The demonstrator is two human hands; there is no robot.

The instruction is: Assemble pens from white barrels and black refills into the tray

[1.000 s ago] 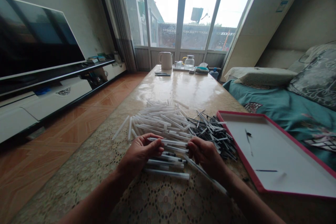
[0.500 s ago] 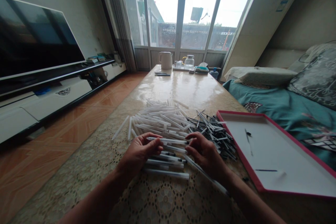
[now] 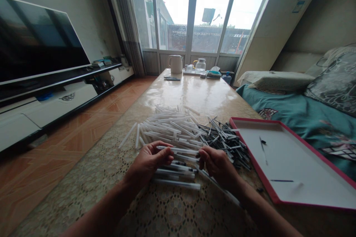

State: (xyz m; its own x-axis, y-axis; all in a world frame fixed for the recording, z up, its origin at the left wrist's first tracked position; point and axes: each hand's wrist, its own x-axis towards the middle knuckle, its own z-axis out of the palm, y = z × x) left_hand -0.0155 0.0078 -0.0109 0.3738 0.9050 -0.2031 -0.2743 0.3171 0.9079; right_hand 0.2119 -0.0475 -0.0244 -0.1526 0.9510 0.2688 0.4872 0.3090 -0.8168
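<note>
Between my two hands a translucent white pen [image 3: 183,150] lies level above the table. My left hand [image 3: 152,161] is closed round its left end with thumb and fingers. At the dark right end of the pen, my right hand [image 3: 218,164] pinches with thumb and forefinger. Below it several finished-looking pens [image 3: 178,173] with dark tips lie side by side. Just beyond my hands spreads a heap of white pen barrels [image 3: 169,124]. To its right is a pile of thin black-and-clear refills [image 3: 226,139].
A shallow white tray with a red rim [image 3: 263,176] sits at the right, holding a few pen parts. At the table's far end stand a beige jug [image 3: 175,64], a glass pitcher [image 3: 200,65] and a tissue pack [image 3: 214,73]. A sofa [image 3: 292,107] runs along the right.
My right hand's fingers have closed in on the dark end of the pen. My left hand and the pen have hardly moved.
</note>
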